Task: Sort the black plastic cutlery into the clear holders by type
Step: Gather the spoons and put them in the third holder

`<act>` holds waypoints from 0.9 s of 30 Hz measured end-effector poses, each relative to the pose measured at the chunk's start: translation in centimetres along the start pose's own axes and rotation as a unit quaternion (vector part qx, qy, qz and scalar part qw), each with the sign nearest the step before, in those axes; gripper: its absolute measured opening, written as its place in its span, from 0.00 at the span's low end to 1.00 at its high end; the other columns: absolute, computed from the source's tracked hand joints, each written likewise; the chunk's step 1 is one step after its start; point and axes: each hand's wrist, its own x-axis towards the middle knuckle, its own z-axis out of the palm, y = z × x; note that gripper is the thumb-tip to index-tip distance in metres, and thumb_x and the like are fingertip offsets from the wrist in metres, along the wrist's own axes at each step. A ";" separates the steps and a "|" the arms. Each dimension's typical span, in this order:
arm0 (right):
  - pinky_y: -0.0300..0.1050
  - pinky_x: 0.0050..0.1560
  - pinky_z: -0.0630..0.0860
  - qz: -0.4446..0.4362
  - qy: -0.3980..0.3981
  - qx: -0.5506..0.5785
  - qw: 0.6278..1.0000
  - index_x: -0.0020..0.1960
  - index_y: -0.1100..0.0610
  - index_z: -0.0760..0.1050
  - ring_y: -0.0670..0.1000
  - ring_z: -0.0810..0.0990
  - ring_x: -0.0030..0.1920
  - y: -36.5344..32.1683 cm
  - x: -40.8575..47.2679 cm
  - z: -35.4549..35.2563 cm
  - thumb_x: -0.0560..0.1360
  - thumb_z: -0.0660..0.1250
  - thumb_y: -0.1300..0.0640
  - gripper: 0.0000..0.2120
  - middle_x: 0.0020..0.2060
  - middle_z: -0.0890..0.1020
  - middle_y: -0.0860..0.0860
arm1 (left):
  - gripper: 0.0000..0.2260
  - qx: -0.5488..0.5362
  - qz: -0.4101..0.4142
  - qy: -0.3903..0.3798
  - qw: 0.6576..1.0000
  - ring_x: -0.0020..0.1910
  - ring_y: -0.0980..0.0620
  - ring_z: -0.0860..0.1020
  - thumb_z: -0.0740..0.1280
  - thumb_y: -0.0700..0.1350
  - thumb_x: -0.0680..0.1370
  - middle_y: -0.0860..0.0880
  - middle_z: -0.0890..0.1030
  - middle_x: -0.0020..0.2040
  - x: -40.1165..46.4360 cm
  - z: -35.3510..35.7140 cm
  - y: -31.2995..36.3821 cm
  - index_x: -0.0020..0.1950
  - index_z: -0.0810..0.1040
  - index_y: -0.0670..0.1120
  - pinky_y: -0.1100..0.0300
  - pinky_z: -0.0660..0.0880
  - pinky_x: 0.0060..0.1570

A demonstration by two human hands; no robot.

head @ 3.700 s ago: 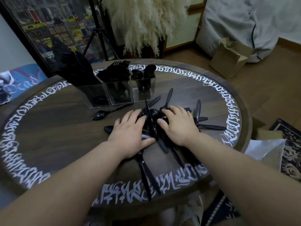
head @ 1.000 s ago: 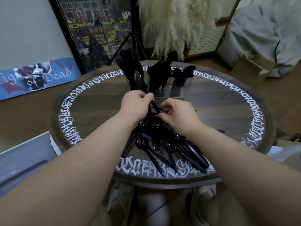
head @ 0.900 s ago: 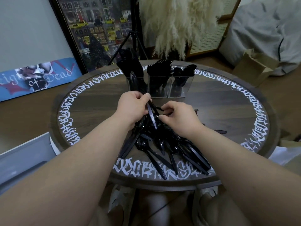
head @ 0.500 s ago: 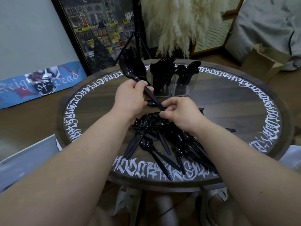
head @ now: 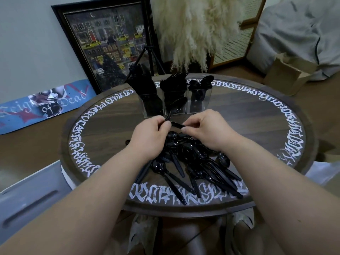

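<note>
A pile of black plastic cutlery [head: 195,162], mostly spoons, lies on the round dark table [head: 257,129] near its front edge. Above the pile I hold one black spoon [head: 178,106] with both hands. My left hand [head: 149,138] pinches its neck and my right hand [head: 206,131] pinches the end of its handle. The bowl points up and away, in front of the clear holders. Three holders stand in a row at the back: the left holder [head: 150,107] with knives, the middle holder [head: 173,92] with forks, the right holder [head: 200,103] with spoons.
White lettering rings the table top. Behind the table stand a framed picture [head: 110,43], a tripod [head: 147,57] and pale pampas grass [head: 195,28]. A skateboard deck [head: 42,105] lies at the left, a cardboard box [head: 288,74] at the right, a grey bin [head: 27,196] at the lower left.
The spoon's bowl has swung from up-left of my left hand to up-right, in front of the holders. Both hands stayed close together above the pile.
</note>
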 end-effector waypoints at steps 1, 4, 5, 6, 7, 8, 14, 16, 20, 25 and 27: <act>0.35 0.43 0.71 -0.003 -0.007 -0.020 1.000 0.47 0.53 0.84 0.42 0.77 0.37 0.0 0.0 -0.1 0.73 0.71 0.53 0.06 0.34 0.80 0.41 | 0.11 -0.011 0.002 -0.013 1.000 0.36 0.53 0.73 0.60 0.48 0.81 0.53 0.75 0.33 -0.2 0.3 -0.1 0.43 0.77 0.47 0.59 0.67 0.36; 0.36 0.43 0.71 0.002 -0.013 -0.046 0.999 0.46 0.52 0.84 0.44 0.78 0.39 0.3 0.0 -0.3 0.73 0.71 0.52 0.05 0.35 0.81 0.44 | 0.08 -0.007 0.017 -0.026 0.999 0.41 0.50 0.77 0.62 0.47 0.80 0.51 0.79 0.37 0.4 1.0 -0.1 0.44 0.77 0.48 0.55 0.72 0.42; 0.34 0.43 0.70 0.004 -0.010 -0.044 0.999 0.46 0.52 0.84 0.44 0.78 0.39 0.4 0.1 -0.4 0.73 0.71 0.52 0.05 0.35 0.81 0.44 | 0.09 0.002 0.024 -0.024 0.999 0.41 0.49 0.77 0.62 0.48 0.80 0.50 0.79 0.38 0.7 1.2 -0.1 0.44 0.77 0.47 0.54 0.72 0.43; 0.33 0.42 0.70 0.008 -0.009 -0.040 0.999 0.46 0.52 0.83 0.43 0.78 0.38 0.6 0.1 -0.5 0.73 0.71 0.52 0.05 0.35 0.80 0.43 | 0.09 0.013 0.030 -0.024 0.999 0.41 0.48 0.77 0.61 0.48 0.81 0.49 0.79 0.37 1.0 1.4 0.1 0.44 0.76 0.47 0.53 0.72 0.43; 0.32 0.41 0.70 0.014 -0.007 -0.038 0.999 0.46 0.51 0.83 0.43 0.77 0.37 0.8 0.2 -0.7 0.73 0.72 0.52 0.05 0.34 0.80 0.42 | 0.10 0.023 0.035 -0.024 0.999 0.40 0.48 0.76 0.61 0.49 0.81 0.48 0.79 0.37 1.2 1.6 0.1 0.44 0.76 0.47 0.52 0.72 0.43; 0.32 0.40 0.70 0.023 -0.008 -0.039 0.999 0.46 0.51 0.82 0.42 0.77 0.37 1.2 0.2 -0.9 0.72 0.72 0.52 0.04 0.34 0.80 0.42 | 0.10 0.029 0.037 -0.022 0.999 0.40 0.48 0.77 0.61 0.49 0.81 0.48 0.79 0.37 1.5 1.7 0.1 0.45 0.76 0.46 0.51 0.73 0.43; 0.36 0.47 0.67 0.081 0.003 -0.079 0.994 0.51 0.53 0.80 0.47 0.75 0.46 2.9 0.0 -1.9 0.75 0.66 0.62 0.08 0.43 0.77 0.46 | 0.10 0.015 0.015 -0.013 1.000 0.42 0.46 0.78 0.61 0.50 0.81 0.46 0.80 0.39 2.9 1.2 -0.8 0.46 0.77 0.45 0.49 0.74 0.46; 0.36 0.46 0.66 0.094 0.041 -0.062 0.993 0.51 0.51 0.81 0.46 0.73 0.44 2.9 0.2 -2.1 0.76 0.61 0.64 0.13 0.45 0.75 0.47 | 0.12 0.043 0.003 -0.004 0.999 0.43 0.46 0.77 0.59 0.52 0.81 0.48 0.79 0.39 3.2 1.0 -0.7 0.47 0.76 0.46 0.52 0.72 0.44; 0.34 0.50 0.66 0.062 0.068 -0.089 0.992 0.53 0.51 0.82 0.50 0.76 0.52 2.6 0.5 -2.2 0.77 0.59 0.67 0.17 0.48 0.77 0.48 | 0.17 0.085 -0.027 0.012 0.996 0.50 0.46 0.75 0.51 0.53 0.83 0.47 0.80 0.49 3.4 0.0 -0.7 0.55 0.76 0.46 0.53 0.70 0.48; 0.42 0.50 0.76 0.009 0.113 0.029 0.993 0.41 0.50 0.76 0.45 0.79 0.42 1.0 0.5 -1.1 0.71 0.71 0.64 0.09 0.37 0.80 0.42 | 0.14 0.064 0.002 -0.045 0.997 0.53 0.49 0.76 0.53 0.49 0.83 0.52 0.80 0.49 3.1 0.4 -0.8 0.54 0.78 0.50 0.57 0.69 0.49; 0.36 0.43 0.74 0.008 0.135 0.044 0.990 0.40 0.51 0.75 0.40 0.76 0.37 0.7 0.6 -0.8 0.70 0.73 0.62 0.09 0.34 0.78 0.41 | 0.12 0.048 0.017 -0.069 0.996 0.51 0.52 0.76 0.54 0.48 0.83 0.54 0.79 0.46 3.0 0.6 -0.8 0.49 0.77 0.52 0.58 0.69 0.50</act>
